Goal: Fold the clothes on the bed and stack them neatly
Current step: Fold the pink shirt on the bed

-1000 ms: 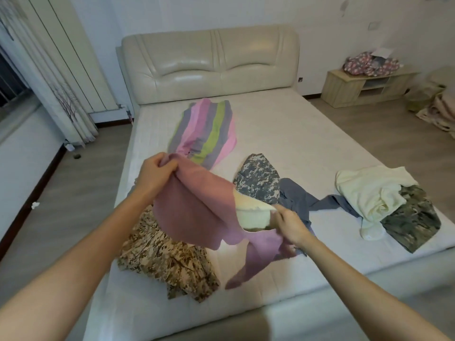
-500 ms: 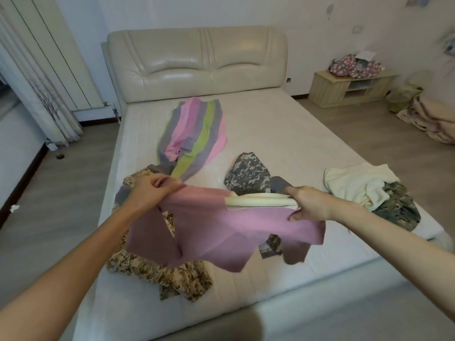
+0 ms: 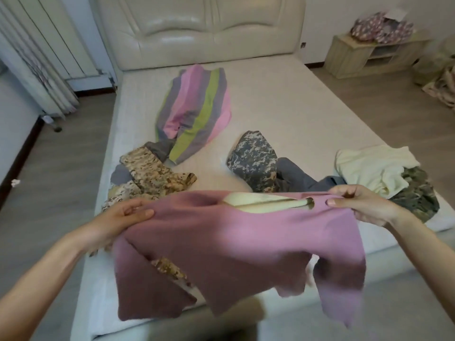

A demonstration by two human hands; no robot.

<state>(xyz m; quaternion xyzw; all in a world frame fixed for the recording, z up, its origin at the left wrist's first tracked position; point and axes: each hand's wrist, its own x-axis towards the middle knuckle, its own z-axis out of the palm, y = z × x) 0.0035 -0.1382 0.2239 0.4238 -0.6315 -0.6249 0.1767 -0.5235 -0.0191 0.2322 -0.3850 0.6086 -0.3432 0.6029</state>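
A pink top [image 3: 241, 244] with a cream collar hangs spread above the near edge of the bed [image 3: 283, 99]. My left hand [image 3: 123, 215] pinches its left shoulder and my right hand [image 3: 357, 203] pinches its right shoulder. Its sleeves dangle below. On the bed lie a striped pink, grey and green garment [image 3: 197, 112], a tan camouflage garment [image 3: 155, 175] partly hidden under the top, a grey camouflage piece [image 3: 253, 158] on dark grey cloth [image 3: 295, 178], and a cream garment [image 3: 371, 166] over a green camouflage one [image 3: 416, 190].
A cream padded headboard [image 3: 209, 28] stands at the far end. A wooden cabinet [image 3: 369, 55] with floral cloth on top sits at the back right, with piled fabric [image 3: 443, 82] on the floor beside it. Curtains [image 3: 32, 67] hang at the left.
My hands have moved apart and pulled the pink top out flat between them; it now hangs spread by the shoulders. The view has moved closer to the bed.
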